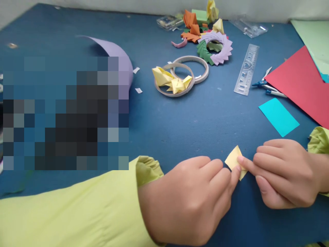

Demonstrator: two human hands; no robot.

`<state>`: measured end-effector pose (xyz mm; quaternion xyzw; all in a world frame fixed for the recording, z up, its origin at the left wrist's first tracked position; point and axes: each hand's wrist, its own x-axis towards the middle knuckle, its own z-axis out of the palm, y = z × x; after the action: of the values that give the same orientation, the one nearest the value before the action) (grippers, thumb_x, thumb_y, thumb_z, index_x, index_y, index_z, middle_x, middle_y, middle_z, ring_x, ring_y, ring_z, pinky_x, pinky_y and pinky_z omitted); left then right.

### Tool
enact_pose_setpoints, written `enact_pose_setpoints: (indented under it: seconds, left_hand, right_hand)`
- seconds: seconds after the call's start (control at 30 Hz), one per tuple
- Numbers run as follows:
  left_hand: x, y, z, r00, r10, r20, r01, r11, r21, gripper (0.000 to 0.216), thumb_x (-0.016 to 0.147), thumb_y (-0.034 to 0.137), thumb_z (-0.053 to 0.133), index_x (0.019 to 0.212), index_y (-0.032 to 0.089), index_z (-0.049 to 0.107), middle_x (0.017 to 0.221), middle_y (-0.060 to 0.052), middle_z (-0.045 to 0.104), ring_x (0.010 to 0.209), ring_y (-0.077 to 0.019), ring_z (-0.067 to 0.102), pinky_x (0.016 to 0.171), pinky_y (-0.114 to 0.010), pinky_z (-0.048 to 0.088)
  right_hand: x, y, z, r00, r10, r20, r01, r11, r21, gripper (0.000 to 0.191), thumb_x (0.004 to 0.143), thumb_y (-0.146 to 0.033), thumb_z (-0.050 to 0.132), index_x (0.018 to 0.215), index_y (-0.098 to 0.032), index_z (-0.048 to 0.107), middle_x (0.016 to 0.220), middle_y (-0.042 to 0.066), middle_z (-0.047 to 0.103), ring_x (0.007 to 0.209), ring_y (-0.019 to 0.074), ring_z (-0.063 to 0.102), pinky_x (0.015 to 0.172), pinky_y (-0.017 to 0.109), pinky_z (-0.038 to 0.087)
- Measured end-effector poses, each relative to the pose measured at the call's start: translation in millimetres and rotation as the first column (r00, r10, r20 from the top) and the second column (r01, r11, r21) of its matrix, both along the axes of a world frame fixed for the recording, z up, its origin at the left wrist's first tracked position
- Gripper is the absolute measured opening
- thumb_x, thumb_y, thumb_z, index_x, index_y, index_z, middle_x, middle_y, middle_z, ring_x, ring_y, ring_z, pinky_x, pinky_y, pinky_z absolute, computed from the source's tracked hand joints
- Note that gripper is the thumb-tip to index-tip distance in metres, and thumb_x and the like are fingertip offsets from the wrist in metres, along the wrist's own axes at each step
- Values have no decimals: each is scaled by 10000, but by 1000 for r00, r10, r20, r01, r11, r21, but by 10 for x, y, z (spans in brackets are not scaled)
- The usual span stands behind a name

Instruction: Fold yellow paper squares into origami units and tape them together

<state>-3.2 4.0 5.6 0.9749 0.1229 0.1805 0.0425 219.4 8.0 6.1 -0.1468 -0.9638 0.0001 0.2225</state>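
A small piece of folded yellow paper [233,157] lies on the blue table between my two hands. My left hand [190,195], fingers curled, presses the paper's near edge with one fingertip; its thumb is hidden. From the right, the stretched index finger of my right hand [288,173] pushes down on the same paper, close beside the left fingertip. The other fingers of that hand are folded in. Beyond my right hand lies a turquoise paper rectangle [279,117].
Two tape rolls [202,59] lie ahead, yellow folded pieces [177,85] in one. Behind them sit a purple-green paper ring [223,51] and orange folded pieces [190,20]. A clear ruler [247,70], compass [260,83] and red sheet [305,82] are right; a curled purple sheet [123,58] is left.
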Motion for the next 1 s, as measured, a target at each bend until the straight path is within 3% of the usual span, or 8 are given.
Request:
enact_pose_setpoints:
  seconds: [0.17, 0.33, 0.8, 1.0]
  left_hand:
    - [2, 2, 15, 1000, 6, -9, -6, 1000, 7, 222, 845, 98, 477, 985, 13, 627, 634, -38, 590, 532, -152, 478, 432, -315, 377]
    - [3, 6, 33, 1000, 6, -10, -6, 1000, 4, 207, 842, 102, 474, 975, 33, 617, 645, -38, 586, 536, -153, 484, 437, -315, 375]
    - [5, -17, 29, 1000, -2, 0, 2, 1000, 7, 194, 819, 105, 513, 946, 24, 635, 626, -40, 589, 523, -156, 482, 427, -317, 358]
    - [10, -21, 25, 1000, 8, -5, -7, 1000, 18, 185, 830, 98, 503, 944, 33, 634, 628, -31, 586, 530, -144, 489, 437, -306, 366]
  right_hand:
    - [10, 30, 20, 995, -94, 21, 94, 995, 23, 257, 822, -108, 457, 997, 22, 592, 617, 63, 618, 494, 146, 505, 411, 306, 424]
    - [3, 38, 27, 996, -88, -6, 88, 996, 26, 200, 821, -115, 479, 913, 4, 611, 558, 51, 592, 471, 144, 484, 406, 309, 404]
    - [-3, 55, 20, 993, -108, 49, 108, 994, -3, 186, 852, -109, 441, 901, -56, 613, 587, 32, 572, 499, 135, 464, 433, 295, 373]
    - [-2, 86, 29, 987, -148, 61, 152, 986, -65, 233, 883, -113, 419, 1023, -13, 577, 631, 41, 571, 530, 142, 491, 446, 293, 382]
